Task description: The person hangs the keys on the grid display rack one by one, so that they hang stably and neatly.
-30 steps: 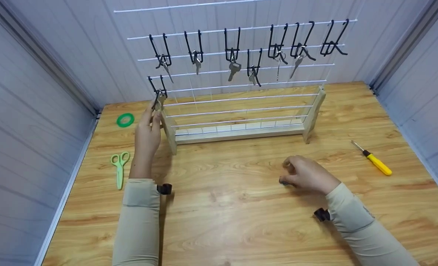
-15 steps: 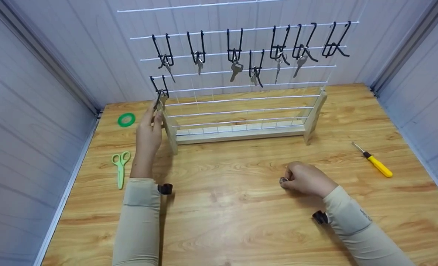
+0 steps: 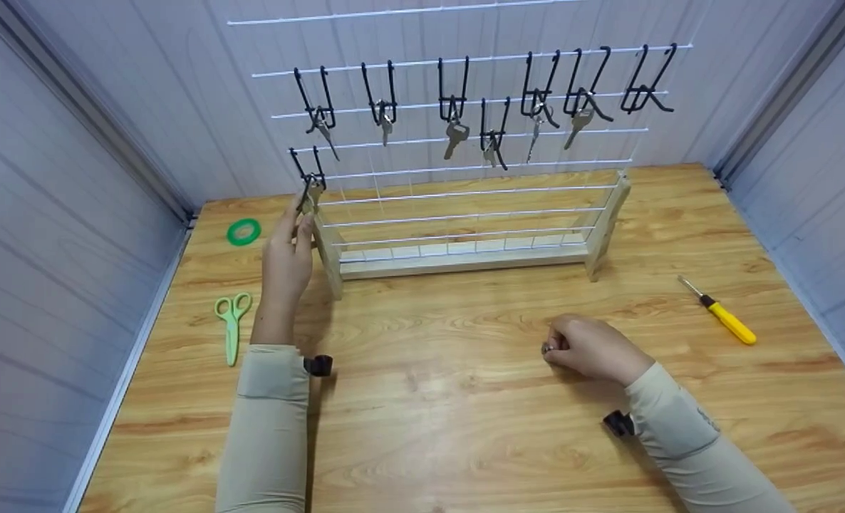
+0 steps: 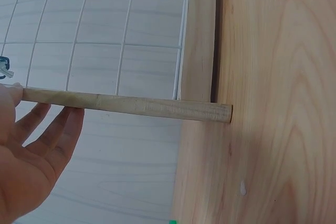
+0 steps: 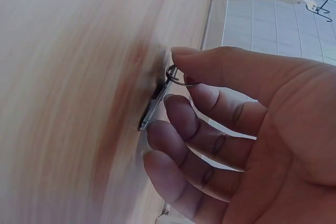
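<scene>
My left hand (image 3: pixel 285 260) holds the upper end of the wooden side post (image 4: pixel 126 104) of a wire grid rack, fingers on one side and thumb on the other. A black hook with a key (image 3: pixel 315 187) hangs on the grid right by its fingertips. My right hand (image 3: pixel 595 348) is low over the table in front of the rack. Between thumb and forefinger it pinches a metal ring (image 5: pixel 169 73), from which a key (image 5: pixel 152 106) hangs close to the tabletop. The other right fingers are loosely curled. In the head view this key is mostly hidden by the hand.
Several black hooks (image 3: pixel 453 89) hang higher on the grid, most carrying keys. A green tape roll (image 3: pixel 231 232) and green scissors (image 3: pixel 231 333) lie at the left. At the right lies a yellow-handled screwdriver (image 3: pixel 729 322). Panel walls (image 3: pixel 59 249) enclose the table.
The right hand's fingers have drawn together around the ring, which was partly in view between them half a second ago. The left hand stays at the post.
</scene>
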The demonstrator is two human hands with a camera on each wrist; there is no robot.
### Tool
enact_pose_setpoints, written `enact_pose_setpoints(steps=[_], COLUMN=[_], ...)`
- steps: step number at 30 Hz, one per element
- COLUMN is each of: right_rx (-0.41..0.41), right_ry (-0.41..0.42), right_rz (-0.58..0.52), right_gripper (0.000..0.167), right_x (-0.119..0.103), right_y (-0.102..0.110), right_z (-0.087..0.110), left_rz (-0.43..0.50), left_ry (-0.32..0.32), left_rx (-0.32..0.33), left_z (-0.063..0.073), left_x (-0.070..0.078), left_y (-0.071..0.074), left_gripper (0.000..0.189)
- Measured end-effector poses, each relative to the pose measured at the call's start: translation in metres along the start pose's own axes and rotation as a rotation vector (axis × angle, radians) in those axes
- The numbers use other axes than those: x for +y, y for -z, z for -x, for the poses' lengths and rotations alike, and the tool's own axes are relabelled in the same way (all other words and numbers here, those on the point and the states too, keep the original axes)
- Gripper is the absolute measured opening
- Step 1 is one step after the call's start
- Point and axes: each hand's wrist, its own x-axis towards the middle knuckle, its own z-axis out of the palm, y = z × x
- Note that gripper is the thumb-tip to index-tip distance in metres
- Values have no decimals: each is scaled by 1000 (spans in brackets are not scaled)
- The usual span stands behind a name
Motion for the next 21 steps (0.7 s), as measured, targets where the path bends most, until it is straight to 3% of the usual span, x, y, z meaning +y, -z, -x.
enact_pose_setpoints(steps=[11, 21], right_rx=[26, 157], right_ry=[-12, 56], right_rz=[-19, -37], right_gripper=[20, 15], right_x=[-8, -23], right_y=[6, 20], right_z=[5, 20], left_rz=[-1, 4], left_ry=[-9, -17], left_rx=[1, -4], left_z=[1, 0], left_x=[0, 0], left_y=[1, 0], left_gripper=[47, 47])
